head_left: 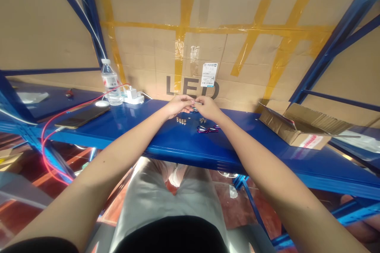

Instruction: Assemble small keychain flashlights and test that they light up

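Above the blue table, my left hand (179, 105) and my right hand (205, 106) meet, with the fingertips pinched together. Whatever lies between them is too small and too covered to name. Just under the fingers shows a small shiny dark piece (195, 110); whether it is held or lies on the table I cannot tell. Below and between my hands, several small copper-coloured round parts (181, 121) lie in short rows. Beside them is a little cluster of metal pieces (202, 120). Nearer the front edge are several shiny purple-red and silver pieces (207, 129).
A water bottle (111, 83) and a white power strip (133, 97) stand at the back left. Near them lies a phone (84, 116) on a red cable (49, 134). To the right sits an open cardboard box (292, 130). A large cardboard sheet (142, 59) walls the back.
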`<action>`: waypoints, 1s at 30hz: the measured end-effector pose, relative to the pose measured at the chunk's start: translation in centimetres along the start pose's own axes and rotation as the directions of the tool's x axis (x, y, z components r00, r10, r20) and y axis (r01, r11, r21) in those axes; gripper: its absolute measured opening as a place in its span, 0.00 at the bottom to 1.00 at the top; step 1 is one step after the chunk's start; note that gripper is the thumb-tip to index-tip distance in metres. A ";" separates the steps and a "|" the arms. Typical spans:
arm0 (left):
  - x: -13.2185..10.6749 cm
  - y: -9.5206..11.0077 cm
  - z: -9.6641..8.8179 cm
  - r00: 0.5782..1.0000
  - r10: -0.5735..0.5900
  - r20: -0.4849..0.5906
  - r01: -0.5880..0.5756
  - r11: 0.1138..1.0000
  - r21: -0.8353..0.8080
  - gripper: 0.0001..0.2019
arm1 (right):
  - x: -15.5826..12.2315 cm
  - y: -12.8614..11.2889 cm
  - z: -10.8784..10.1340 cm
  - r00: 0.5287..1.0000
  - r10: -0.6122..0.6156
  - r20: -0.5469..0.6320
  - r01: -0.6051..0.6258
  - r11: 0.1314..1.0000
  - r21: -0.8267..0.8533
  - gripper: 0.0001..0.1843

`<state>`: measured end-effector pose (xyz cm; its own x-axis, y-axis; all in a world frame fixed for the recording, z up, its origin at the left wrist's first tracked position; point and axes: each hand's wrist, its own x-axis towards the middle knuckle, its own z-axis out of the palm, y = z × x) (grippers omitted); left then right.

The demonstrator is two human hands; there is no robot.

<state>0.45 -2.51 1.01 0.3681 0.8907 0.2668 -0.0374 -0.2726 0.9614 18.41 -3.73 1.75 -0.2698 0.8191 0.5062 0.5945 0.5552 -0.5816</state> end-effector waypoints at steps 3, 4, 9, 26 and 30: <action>0.1 -0.1 -0.3 1.000 0.002 -0.019 -0.001 0.999 0.033 0.08 | 0.1 0.2 0.1 0.998 0.055 0.010 -0.055 0.998 0.020 0.08; 0.2 -0.1 -0.5 1.000 0.004 -0.024 -0.003 0.999 0.044 0.07 | 0.1 0.2 0.0 0.997 0.072 0.010 -0.073 0.997 0.021 0.08; 0.6 -0.4 -1.2 0.997 -0.025 -0.070 0.032 0.994 0.106 0.05 | 0.1 1.0 -0.9 0.979 0.162 0.121 -0.169 0.984 0.053 0.06; 1.7 -3.5 -3.8 0.997 0.060 -0.044 -0.008 0.665 0.747 0.02 | 1.1 6.4 0.1 0.976 0.176 0.130 -0.181 0.983 0.021 0.05; 1.8 -3.6 -4.0 0.996 0.058 -0.062 0.017 0.576 0.818 0.04 | 1.2 6.5 0.4 0.973 0.172 0.153 -0.152 0.979 -0.138 0.06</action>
<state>-2.42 1.55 -1.70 0.3068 0.8941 0.3263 0.7443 -0.4390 0.5032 21.70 0.91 -1.69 -0.2761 0.9148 0.2947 0.7275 0.3993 -0.5579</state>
